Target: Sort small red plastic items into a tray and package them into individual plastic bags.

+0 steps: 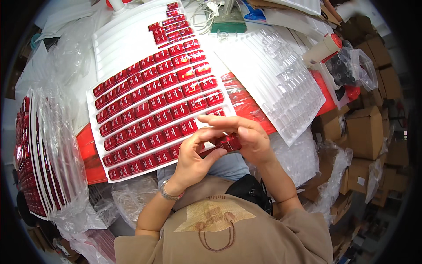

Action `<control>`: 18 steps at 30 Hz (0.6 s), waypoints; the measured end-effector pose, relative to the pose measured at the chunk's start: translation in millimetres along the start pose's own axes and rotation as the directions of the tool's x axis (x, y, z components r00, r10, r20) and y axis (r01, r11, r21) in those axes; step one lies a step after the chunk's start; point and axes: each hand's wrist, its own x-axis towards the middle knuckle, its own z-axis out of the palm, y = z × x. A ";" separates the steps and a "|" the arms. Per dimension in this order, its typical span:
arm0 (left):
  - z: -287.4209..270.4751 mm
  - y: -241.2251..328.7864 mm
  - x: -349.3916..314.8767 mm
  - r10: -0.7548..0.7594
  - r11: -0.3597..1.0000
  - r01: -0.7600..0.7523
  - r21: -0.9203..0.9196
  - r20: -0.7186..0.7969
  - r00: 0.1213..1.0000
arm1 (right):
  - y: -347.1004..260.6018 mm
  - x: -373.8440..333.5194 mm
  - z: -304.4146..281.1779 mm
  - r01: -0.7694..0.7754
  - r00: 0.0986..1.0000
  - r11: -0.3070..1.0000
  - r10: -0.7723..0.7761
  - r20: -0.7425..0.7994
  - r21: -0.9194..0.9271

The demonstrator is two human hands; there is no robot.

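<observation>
Currently, the left hand [196, 152] and the right hand [255, 140] are meeting, both clamping on one small red case [229, 142]. They are holding it over blue jeans [233, 166], beside the near right corner of a white tray [227, 102], where similar red cases [157, 102] are lying in rows. Clear plastic pieces [293, 72] are resting on a white panel [241, 59] near the tray's right edge, a cream bottle [322, 49] sitting beside the panel's right edge.
</observation>
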 end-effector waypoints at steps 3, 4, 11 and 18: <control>4.9 -0.5 2.0 -0.024 0.842 0.037 -0.538 0.032 0.999 | 6.3 11.3 5.6 -0.002 1.000 0.973 0.003 0.003 -0.229; 4.2 1.4 1.4 -0.022 0.843 0.034 -0.537 0.029 0.999 | 6.7 10.6 1.9 -0.002 1.000 0.973 0.003 0.006 -0.230; -2.4 -9.2 7.6 0.398 0.515 -0.229 0.826 0.006 0.917 | -42.0 -76.7 -137.6 -0.550 0.462 0.096 -0.792 -0.399 -0.829; 12.2 -16.4 7.1 0.353 0.264 -0.167 0.950 0.066 0.933 | 20.5 -157.4 -229.3 -0.610 0.226 0.374 -0.762 -0.606 -0.698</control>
